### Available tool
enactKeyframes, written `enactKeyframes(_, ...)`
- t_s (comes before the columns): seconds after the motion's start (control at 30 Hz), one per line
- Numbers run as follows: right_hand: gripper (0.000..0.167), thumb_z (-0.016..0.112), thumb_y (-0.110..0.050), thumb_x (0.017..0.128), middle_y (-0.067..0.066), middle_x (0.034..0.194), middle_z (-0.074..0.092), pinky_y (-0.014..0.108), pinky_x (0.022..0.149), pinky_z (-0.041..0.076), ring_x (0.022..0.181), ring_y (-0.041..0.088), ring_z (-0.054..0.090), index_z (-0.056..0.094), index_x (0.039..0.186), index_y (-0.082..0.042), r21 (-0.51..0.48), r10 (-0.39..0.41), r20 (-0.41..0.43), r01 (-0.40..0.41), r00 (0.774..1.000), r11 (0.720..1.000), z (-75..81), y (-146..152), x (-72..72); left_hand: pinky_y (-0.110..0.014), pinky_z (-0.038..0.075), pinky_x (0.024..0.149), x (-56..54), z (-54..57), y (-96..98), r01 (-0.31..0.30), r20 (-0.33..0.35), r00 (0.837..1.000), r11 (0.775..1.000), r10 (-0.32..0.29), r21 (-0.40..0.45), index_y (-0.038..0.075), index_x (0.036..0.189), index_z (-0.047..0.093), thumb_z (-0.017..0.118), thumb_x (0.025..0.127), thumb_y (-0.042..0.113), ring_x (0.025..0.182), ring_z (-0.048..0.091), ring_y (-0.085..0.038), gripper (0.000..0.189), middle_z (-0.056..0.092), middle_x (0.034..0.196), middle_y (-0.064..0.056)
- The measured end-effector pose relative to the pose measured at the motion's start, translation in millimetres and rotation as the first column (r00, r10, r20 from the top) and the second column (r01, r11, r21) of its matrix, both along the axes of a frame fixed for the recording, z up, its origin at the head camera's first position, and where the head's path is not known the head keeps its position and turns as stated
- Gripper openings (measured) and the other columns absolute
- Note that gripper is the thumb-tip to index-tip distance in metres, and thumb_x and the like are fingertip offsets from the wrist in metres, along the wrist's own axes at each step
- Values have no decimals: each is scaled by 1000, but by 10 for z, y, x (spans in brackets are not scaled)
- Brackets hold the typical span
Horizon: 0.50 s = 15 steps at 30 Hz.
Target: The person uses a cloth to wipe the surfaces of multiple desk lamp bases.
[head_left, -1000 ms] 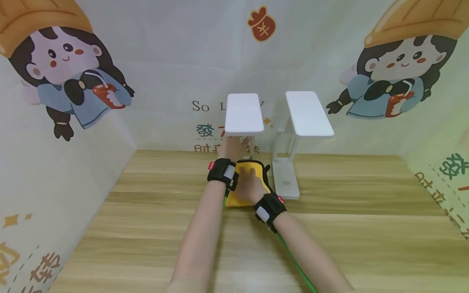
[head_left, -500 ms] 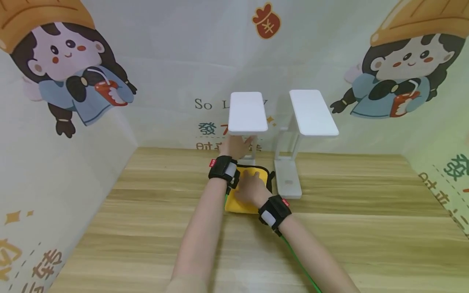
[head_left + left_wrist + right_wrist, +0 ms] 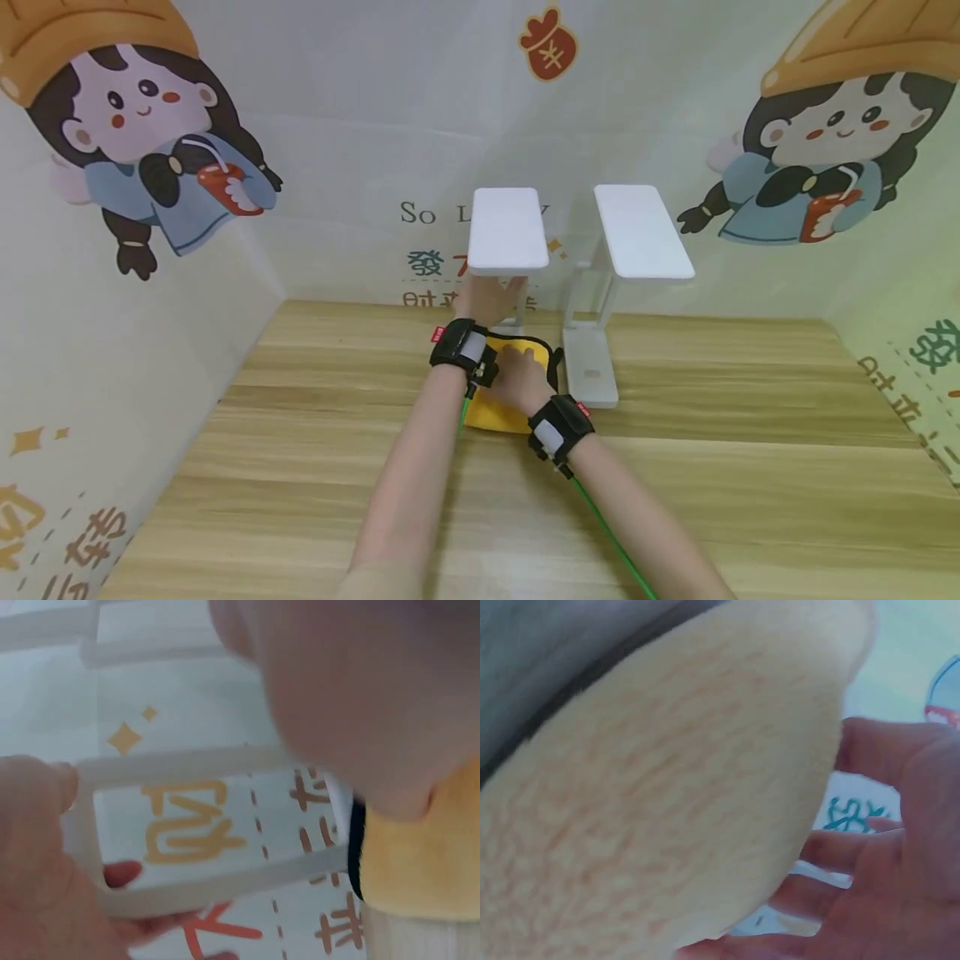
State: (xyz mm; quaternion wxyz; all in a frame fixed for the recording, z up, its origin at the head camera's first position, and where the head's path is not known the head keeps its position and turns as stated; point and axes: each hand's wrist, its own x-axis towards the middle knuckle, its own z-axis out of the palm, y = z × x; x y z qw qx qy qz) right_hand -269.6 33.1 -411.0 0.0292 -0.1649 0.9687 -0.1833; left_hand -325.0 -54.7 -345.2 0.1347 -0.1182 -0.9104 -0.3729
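Note:
Two white tablet stands, the left one (image 3: 508, 229) and the right one (image 3: 645, 233), stand upright side by side near the back wall. My left hand (image 3: 483, 298), partly hidden under the left stand's top plate, grips its upright frame (image 3: 187, 896); a fingertip shows through the frame opening. My right hand (image 3: 519, 379) is on a yellow cloth (image 3: 498, 417) with black edging, in front of that stand and over its base. In the right wrist view, the fingers (image 3: 832, 855) bend down onto the bulging cloth (image 3: 660, 795), their tips hidden behind it.
The right stand's base (image 3: 590, 367) lies just right of the cloth. A printed backdrop (image 3: 337, 167) closes off the back and sides of the wooden table (image 3: 315, 467). A green cable (image 3: 611, 537) runs from my right wristband along the forearm.
My right hand and the cloth have shifted slightly toward me, and the spread fingers have drawn in more. The left hand keeps its grip on the stand; the head view has tilted slightly.

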Motion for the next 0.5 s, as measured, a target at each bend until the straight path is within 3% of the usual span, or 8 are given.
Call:
enactKeyframes(0.13, 58, 75, -32, 76, 16, 122, 61, 46, 73, 54, 108, 40, 54, 60, 119, 5, -62, -67, -26, 65, 997, 996, -58, -13, 5, -34, 40, 49, -40, -55, 53, -121, -22, 992, 991, 123, 61, 12, 137, 41, 57, 93, 32, 70, 60, -30, 51, 64, 115, -14)
enactKeyframes(0.3, 71, 72, -27, 76, 28, 116, 62, 38, 62, 52, 91, 38, 60, 47, 133, 7, -176, -116, 62, 126, 991, 976, -92, 4, 83, -38, 43, 59, -142, -90, 91, -198, 0, 980, 977, 199, 78, 13, 131, 48, 53, 94, 35, 78, 63, -25, 44, 68, 105, -10)
enactKeyframes(0.4, 60, 69, -25, 76, 27, 109, 63, 35, 61, 47, 89, 38, 60, 55, 124, 8, -181, -100, 117, 121, 988, 976, -67, 25, 76, -37, 38, 59, -167, -71, 90, -212, 40, 976, 977, 212, -4, 14, 124, 52, 49, 95, 41, 70, 58, -21, 40, 68, 86, -8)
enactKeyframes(0.5, 45, 67, -19, 78, 22, 98, 66, 37, 62, 47, 95, 39, 57, 59, 114, 7, -141, -76, 63, 84, 995, 986, -23, 37, -45, -36, 32, 59, -162, 0, 82, -171, 38, 983, 974, 179, -150, 13, 124, 52, 46, 96, 42, 59, 47, -18, 40, 57, 68, -5)
